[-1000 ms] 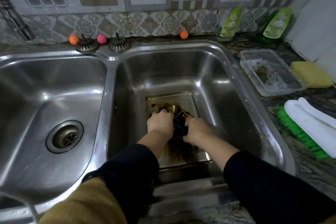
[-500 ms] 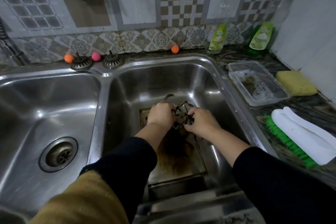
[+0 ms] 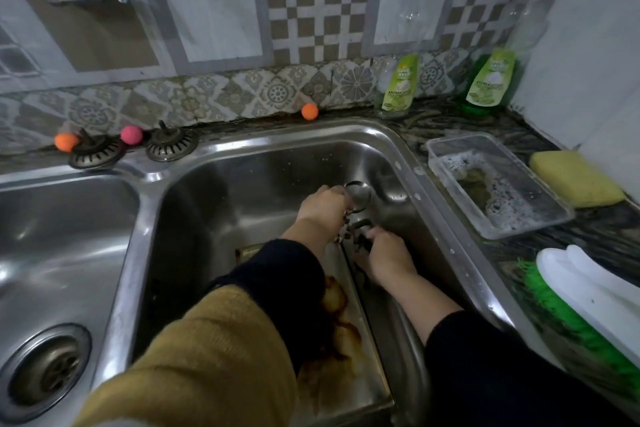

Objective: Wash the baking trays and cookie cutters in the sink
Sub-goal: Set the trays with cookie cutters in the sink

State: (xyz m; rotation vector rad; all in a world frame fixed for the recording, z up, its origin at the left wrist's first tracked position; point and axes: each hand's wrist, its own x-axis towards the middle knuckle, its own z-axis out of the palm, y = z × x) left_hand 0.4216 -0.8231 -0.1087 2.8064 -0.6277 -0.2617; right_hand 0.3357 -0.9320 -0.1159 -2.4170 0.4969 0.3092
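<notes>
Nearest you, the stained baking tray (image 3: 349,354) lies flat in the right sink basin (image 3: 242,191), its long axis running away from you. Above its far end, your left hand (image 3: 323,210) and right hand (image 3: 386,255) both curl round a bunch of metal cookie cutters (image 3: 358,215), the round one topmost. Beyond, two soap bottles (image 3: 398,87) stand at the wall
</notes>
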